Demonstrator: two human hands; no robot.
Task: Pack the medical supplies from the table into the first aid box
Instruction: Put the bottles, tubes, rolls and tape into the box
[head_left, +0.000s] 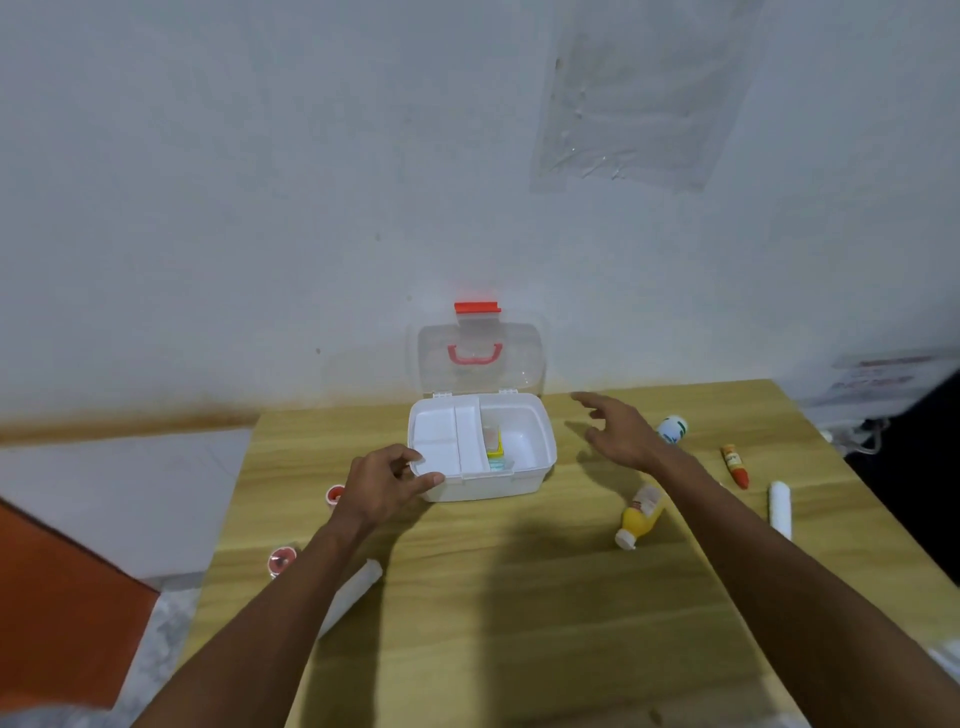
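A white first aid box (540, 457) stands open at the table's far middle, its clear lid (480, 358) with a red handle leaning up against the wall. A white divided tray (441, 441) fills its left half, and a small yellow packet (494, 441) stands inside next to it. My left hand (387, 480) rests on the box's front left corner, fingers touching the tray rim. My right hand (618, 428) hovers open to the right of the box, holding nothing. A yellow bottle (640, 517) lies under my right forearm.
On the wooden table (493, 597), right side: a white and green bottle (672, 428), an orange tube (735, 465) and a white bandage roll (780, 509). Left side: two small red-and-white tape rolls (335, 493) (281, 561) and a white roll (358, 584) partly under my left arm.
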